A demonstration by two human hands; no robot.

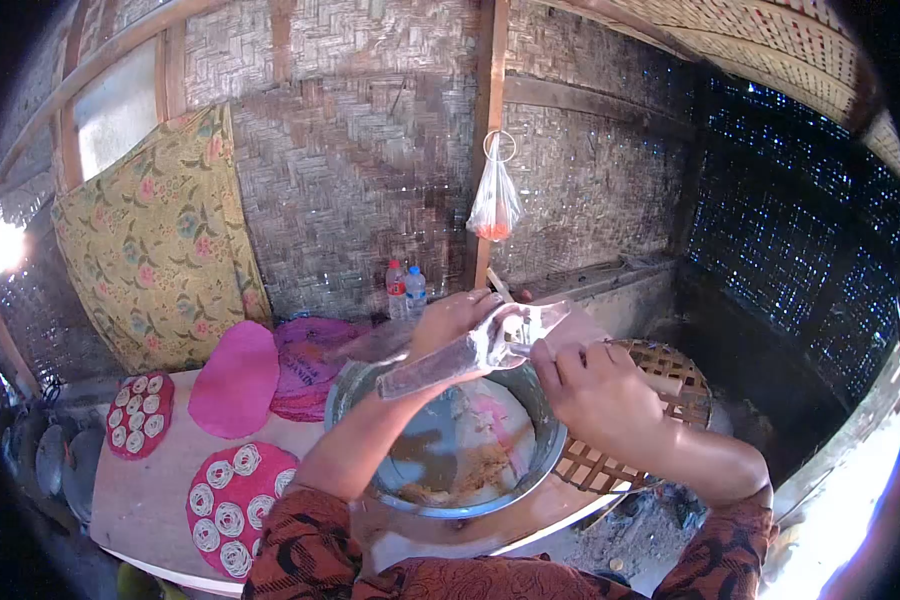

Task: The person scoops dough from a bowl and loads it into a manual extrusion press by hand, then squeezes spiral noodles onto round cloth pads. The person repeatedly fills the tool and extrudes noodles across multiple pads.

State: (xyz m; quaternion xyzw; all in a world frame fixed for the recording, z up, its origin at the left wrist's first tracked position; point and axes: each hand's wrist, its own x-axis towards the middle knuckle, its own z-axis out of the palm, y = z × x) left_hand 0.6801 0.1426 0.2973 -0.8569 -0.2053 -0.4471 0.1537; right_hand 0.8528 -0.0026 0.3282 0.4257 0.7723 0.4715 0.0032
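Observation:
Over a wide metal basin (555,470), my left hand (457,322) is closed around a crumpled clear plastic bag (425,372), whose long flap hangs down to the left. My right hand (595,395) comes in from the right, its fingers bent and pinching the same plastic at a bright, shiny spot. Glare hides exactly what lies between the two hands. A pale stick end (500,285) shows just above them. Inside the basin are light brown crumbly matter (480,470) and something white and pink (495,415), partly covered by my left arm.
Two pink rounds with coiled cream noodle-like rings (230,515) lie on the table (160,510) at left, beside a plain pink sheet (235,380). A woven bamboo basket (685,385) sits at right. Two bottles (406,285) stand behind; a plastic bag of orange contents (494,205) hangs from the post.

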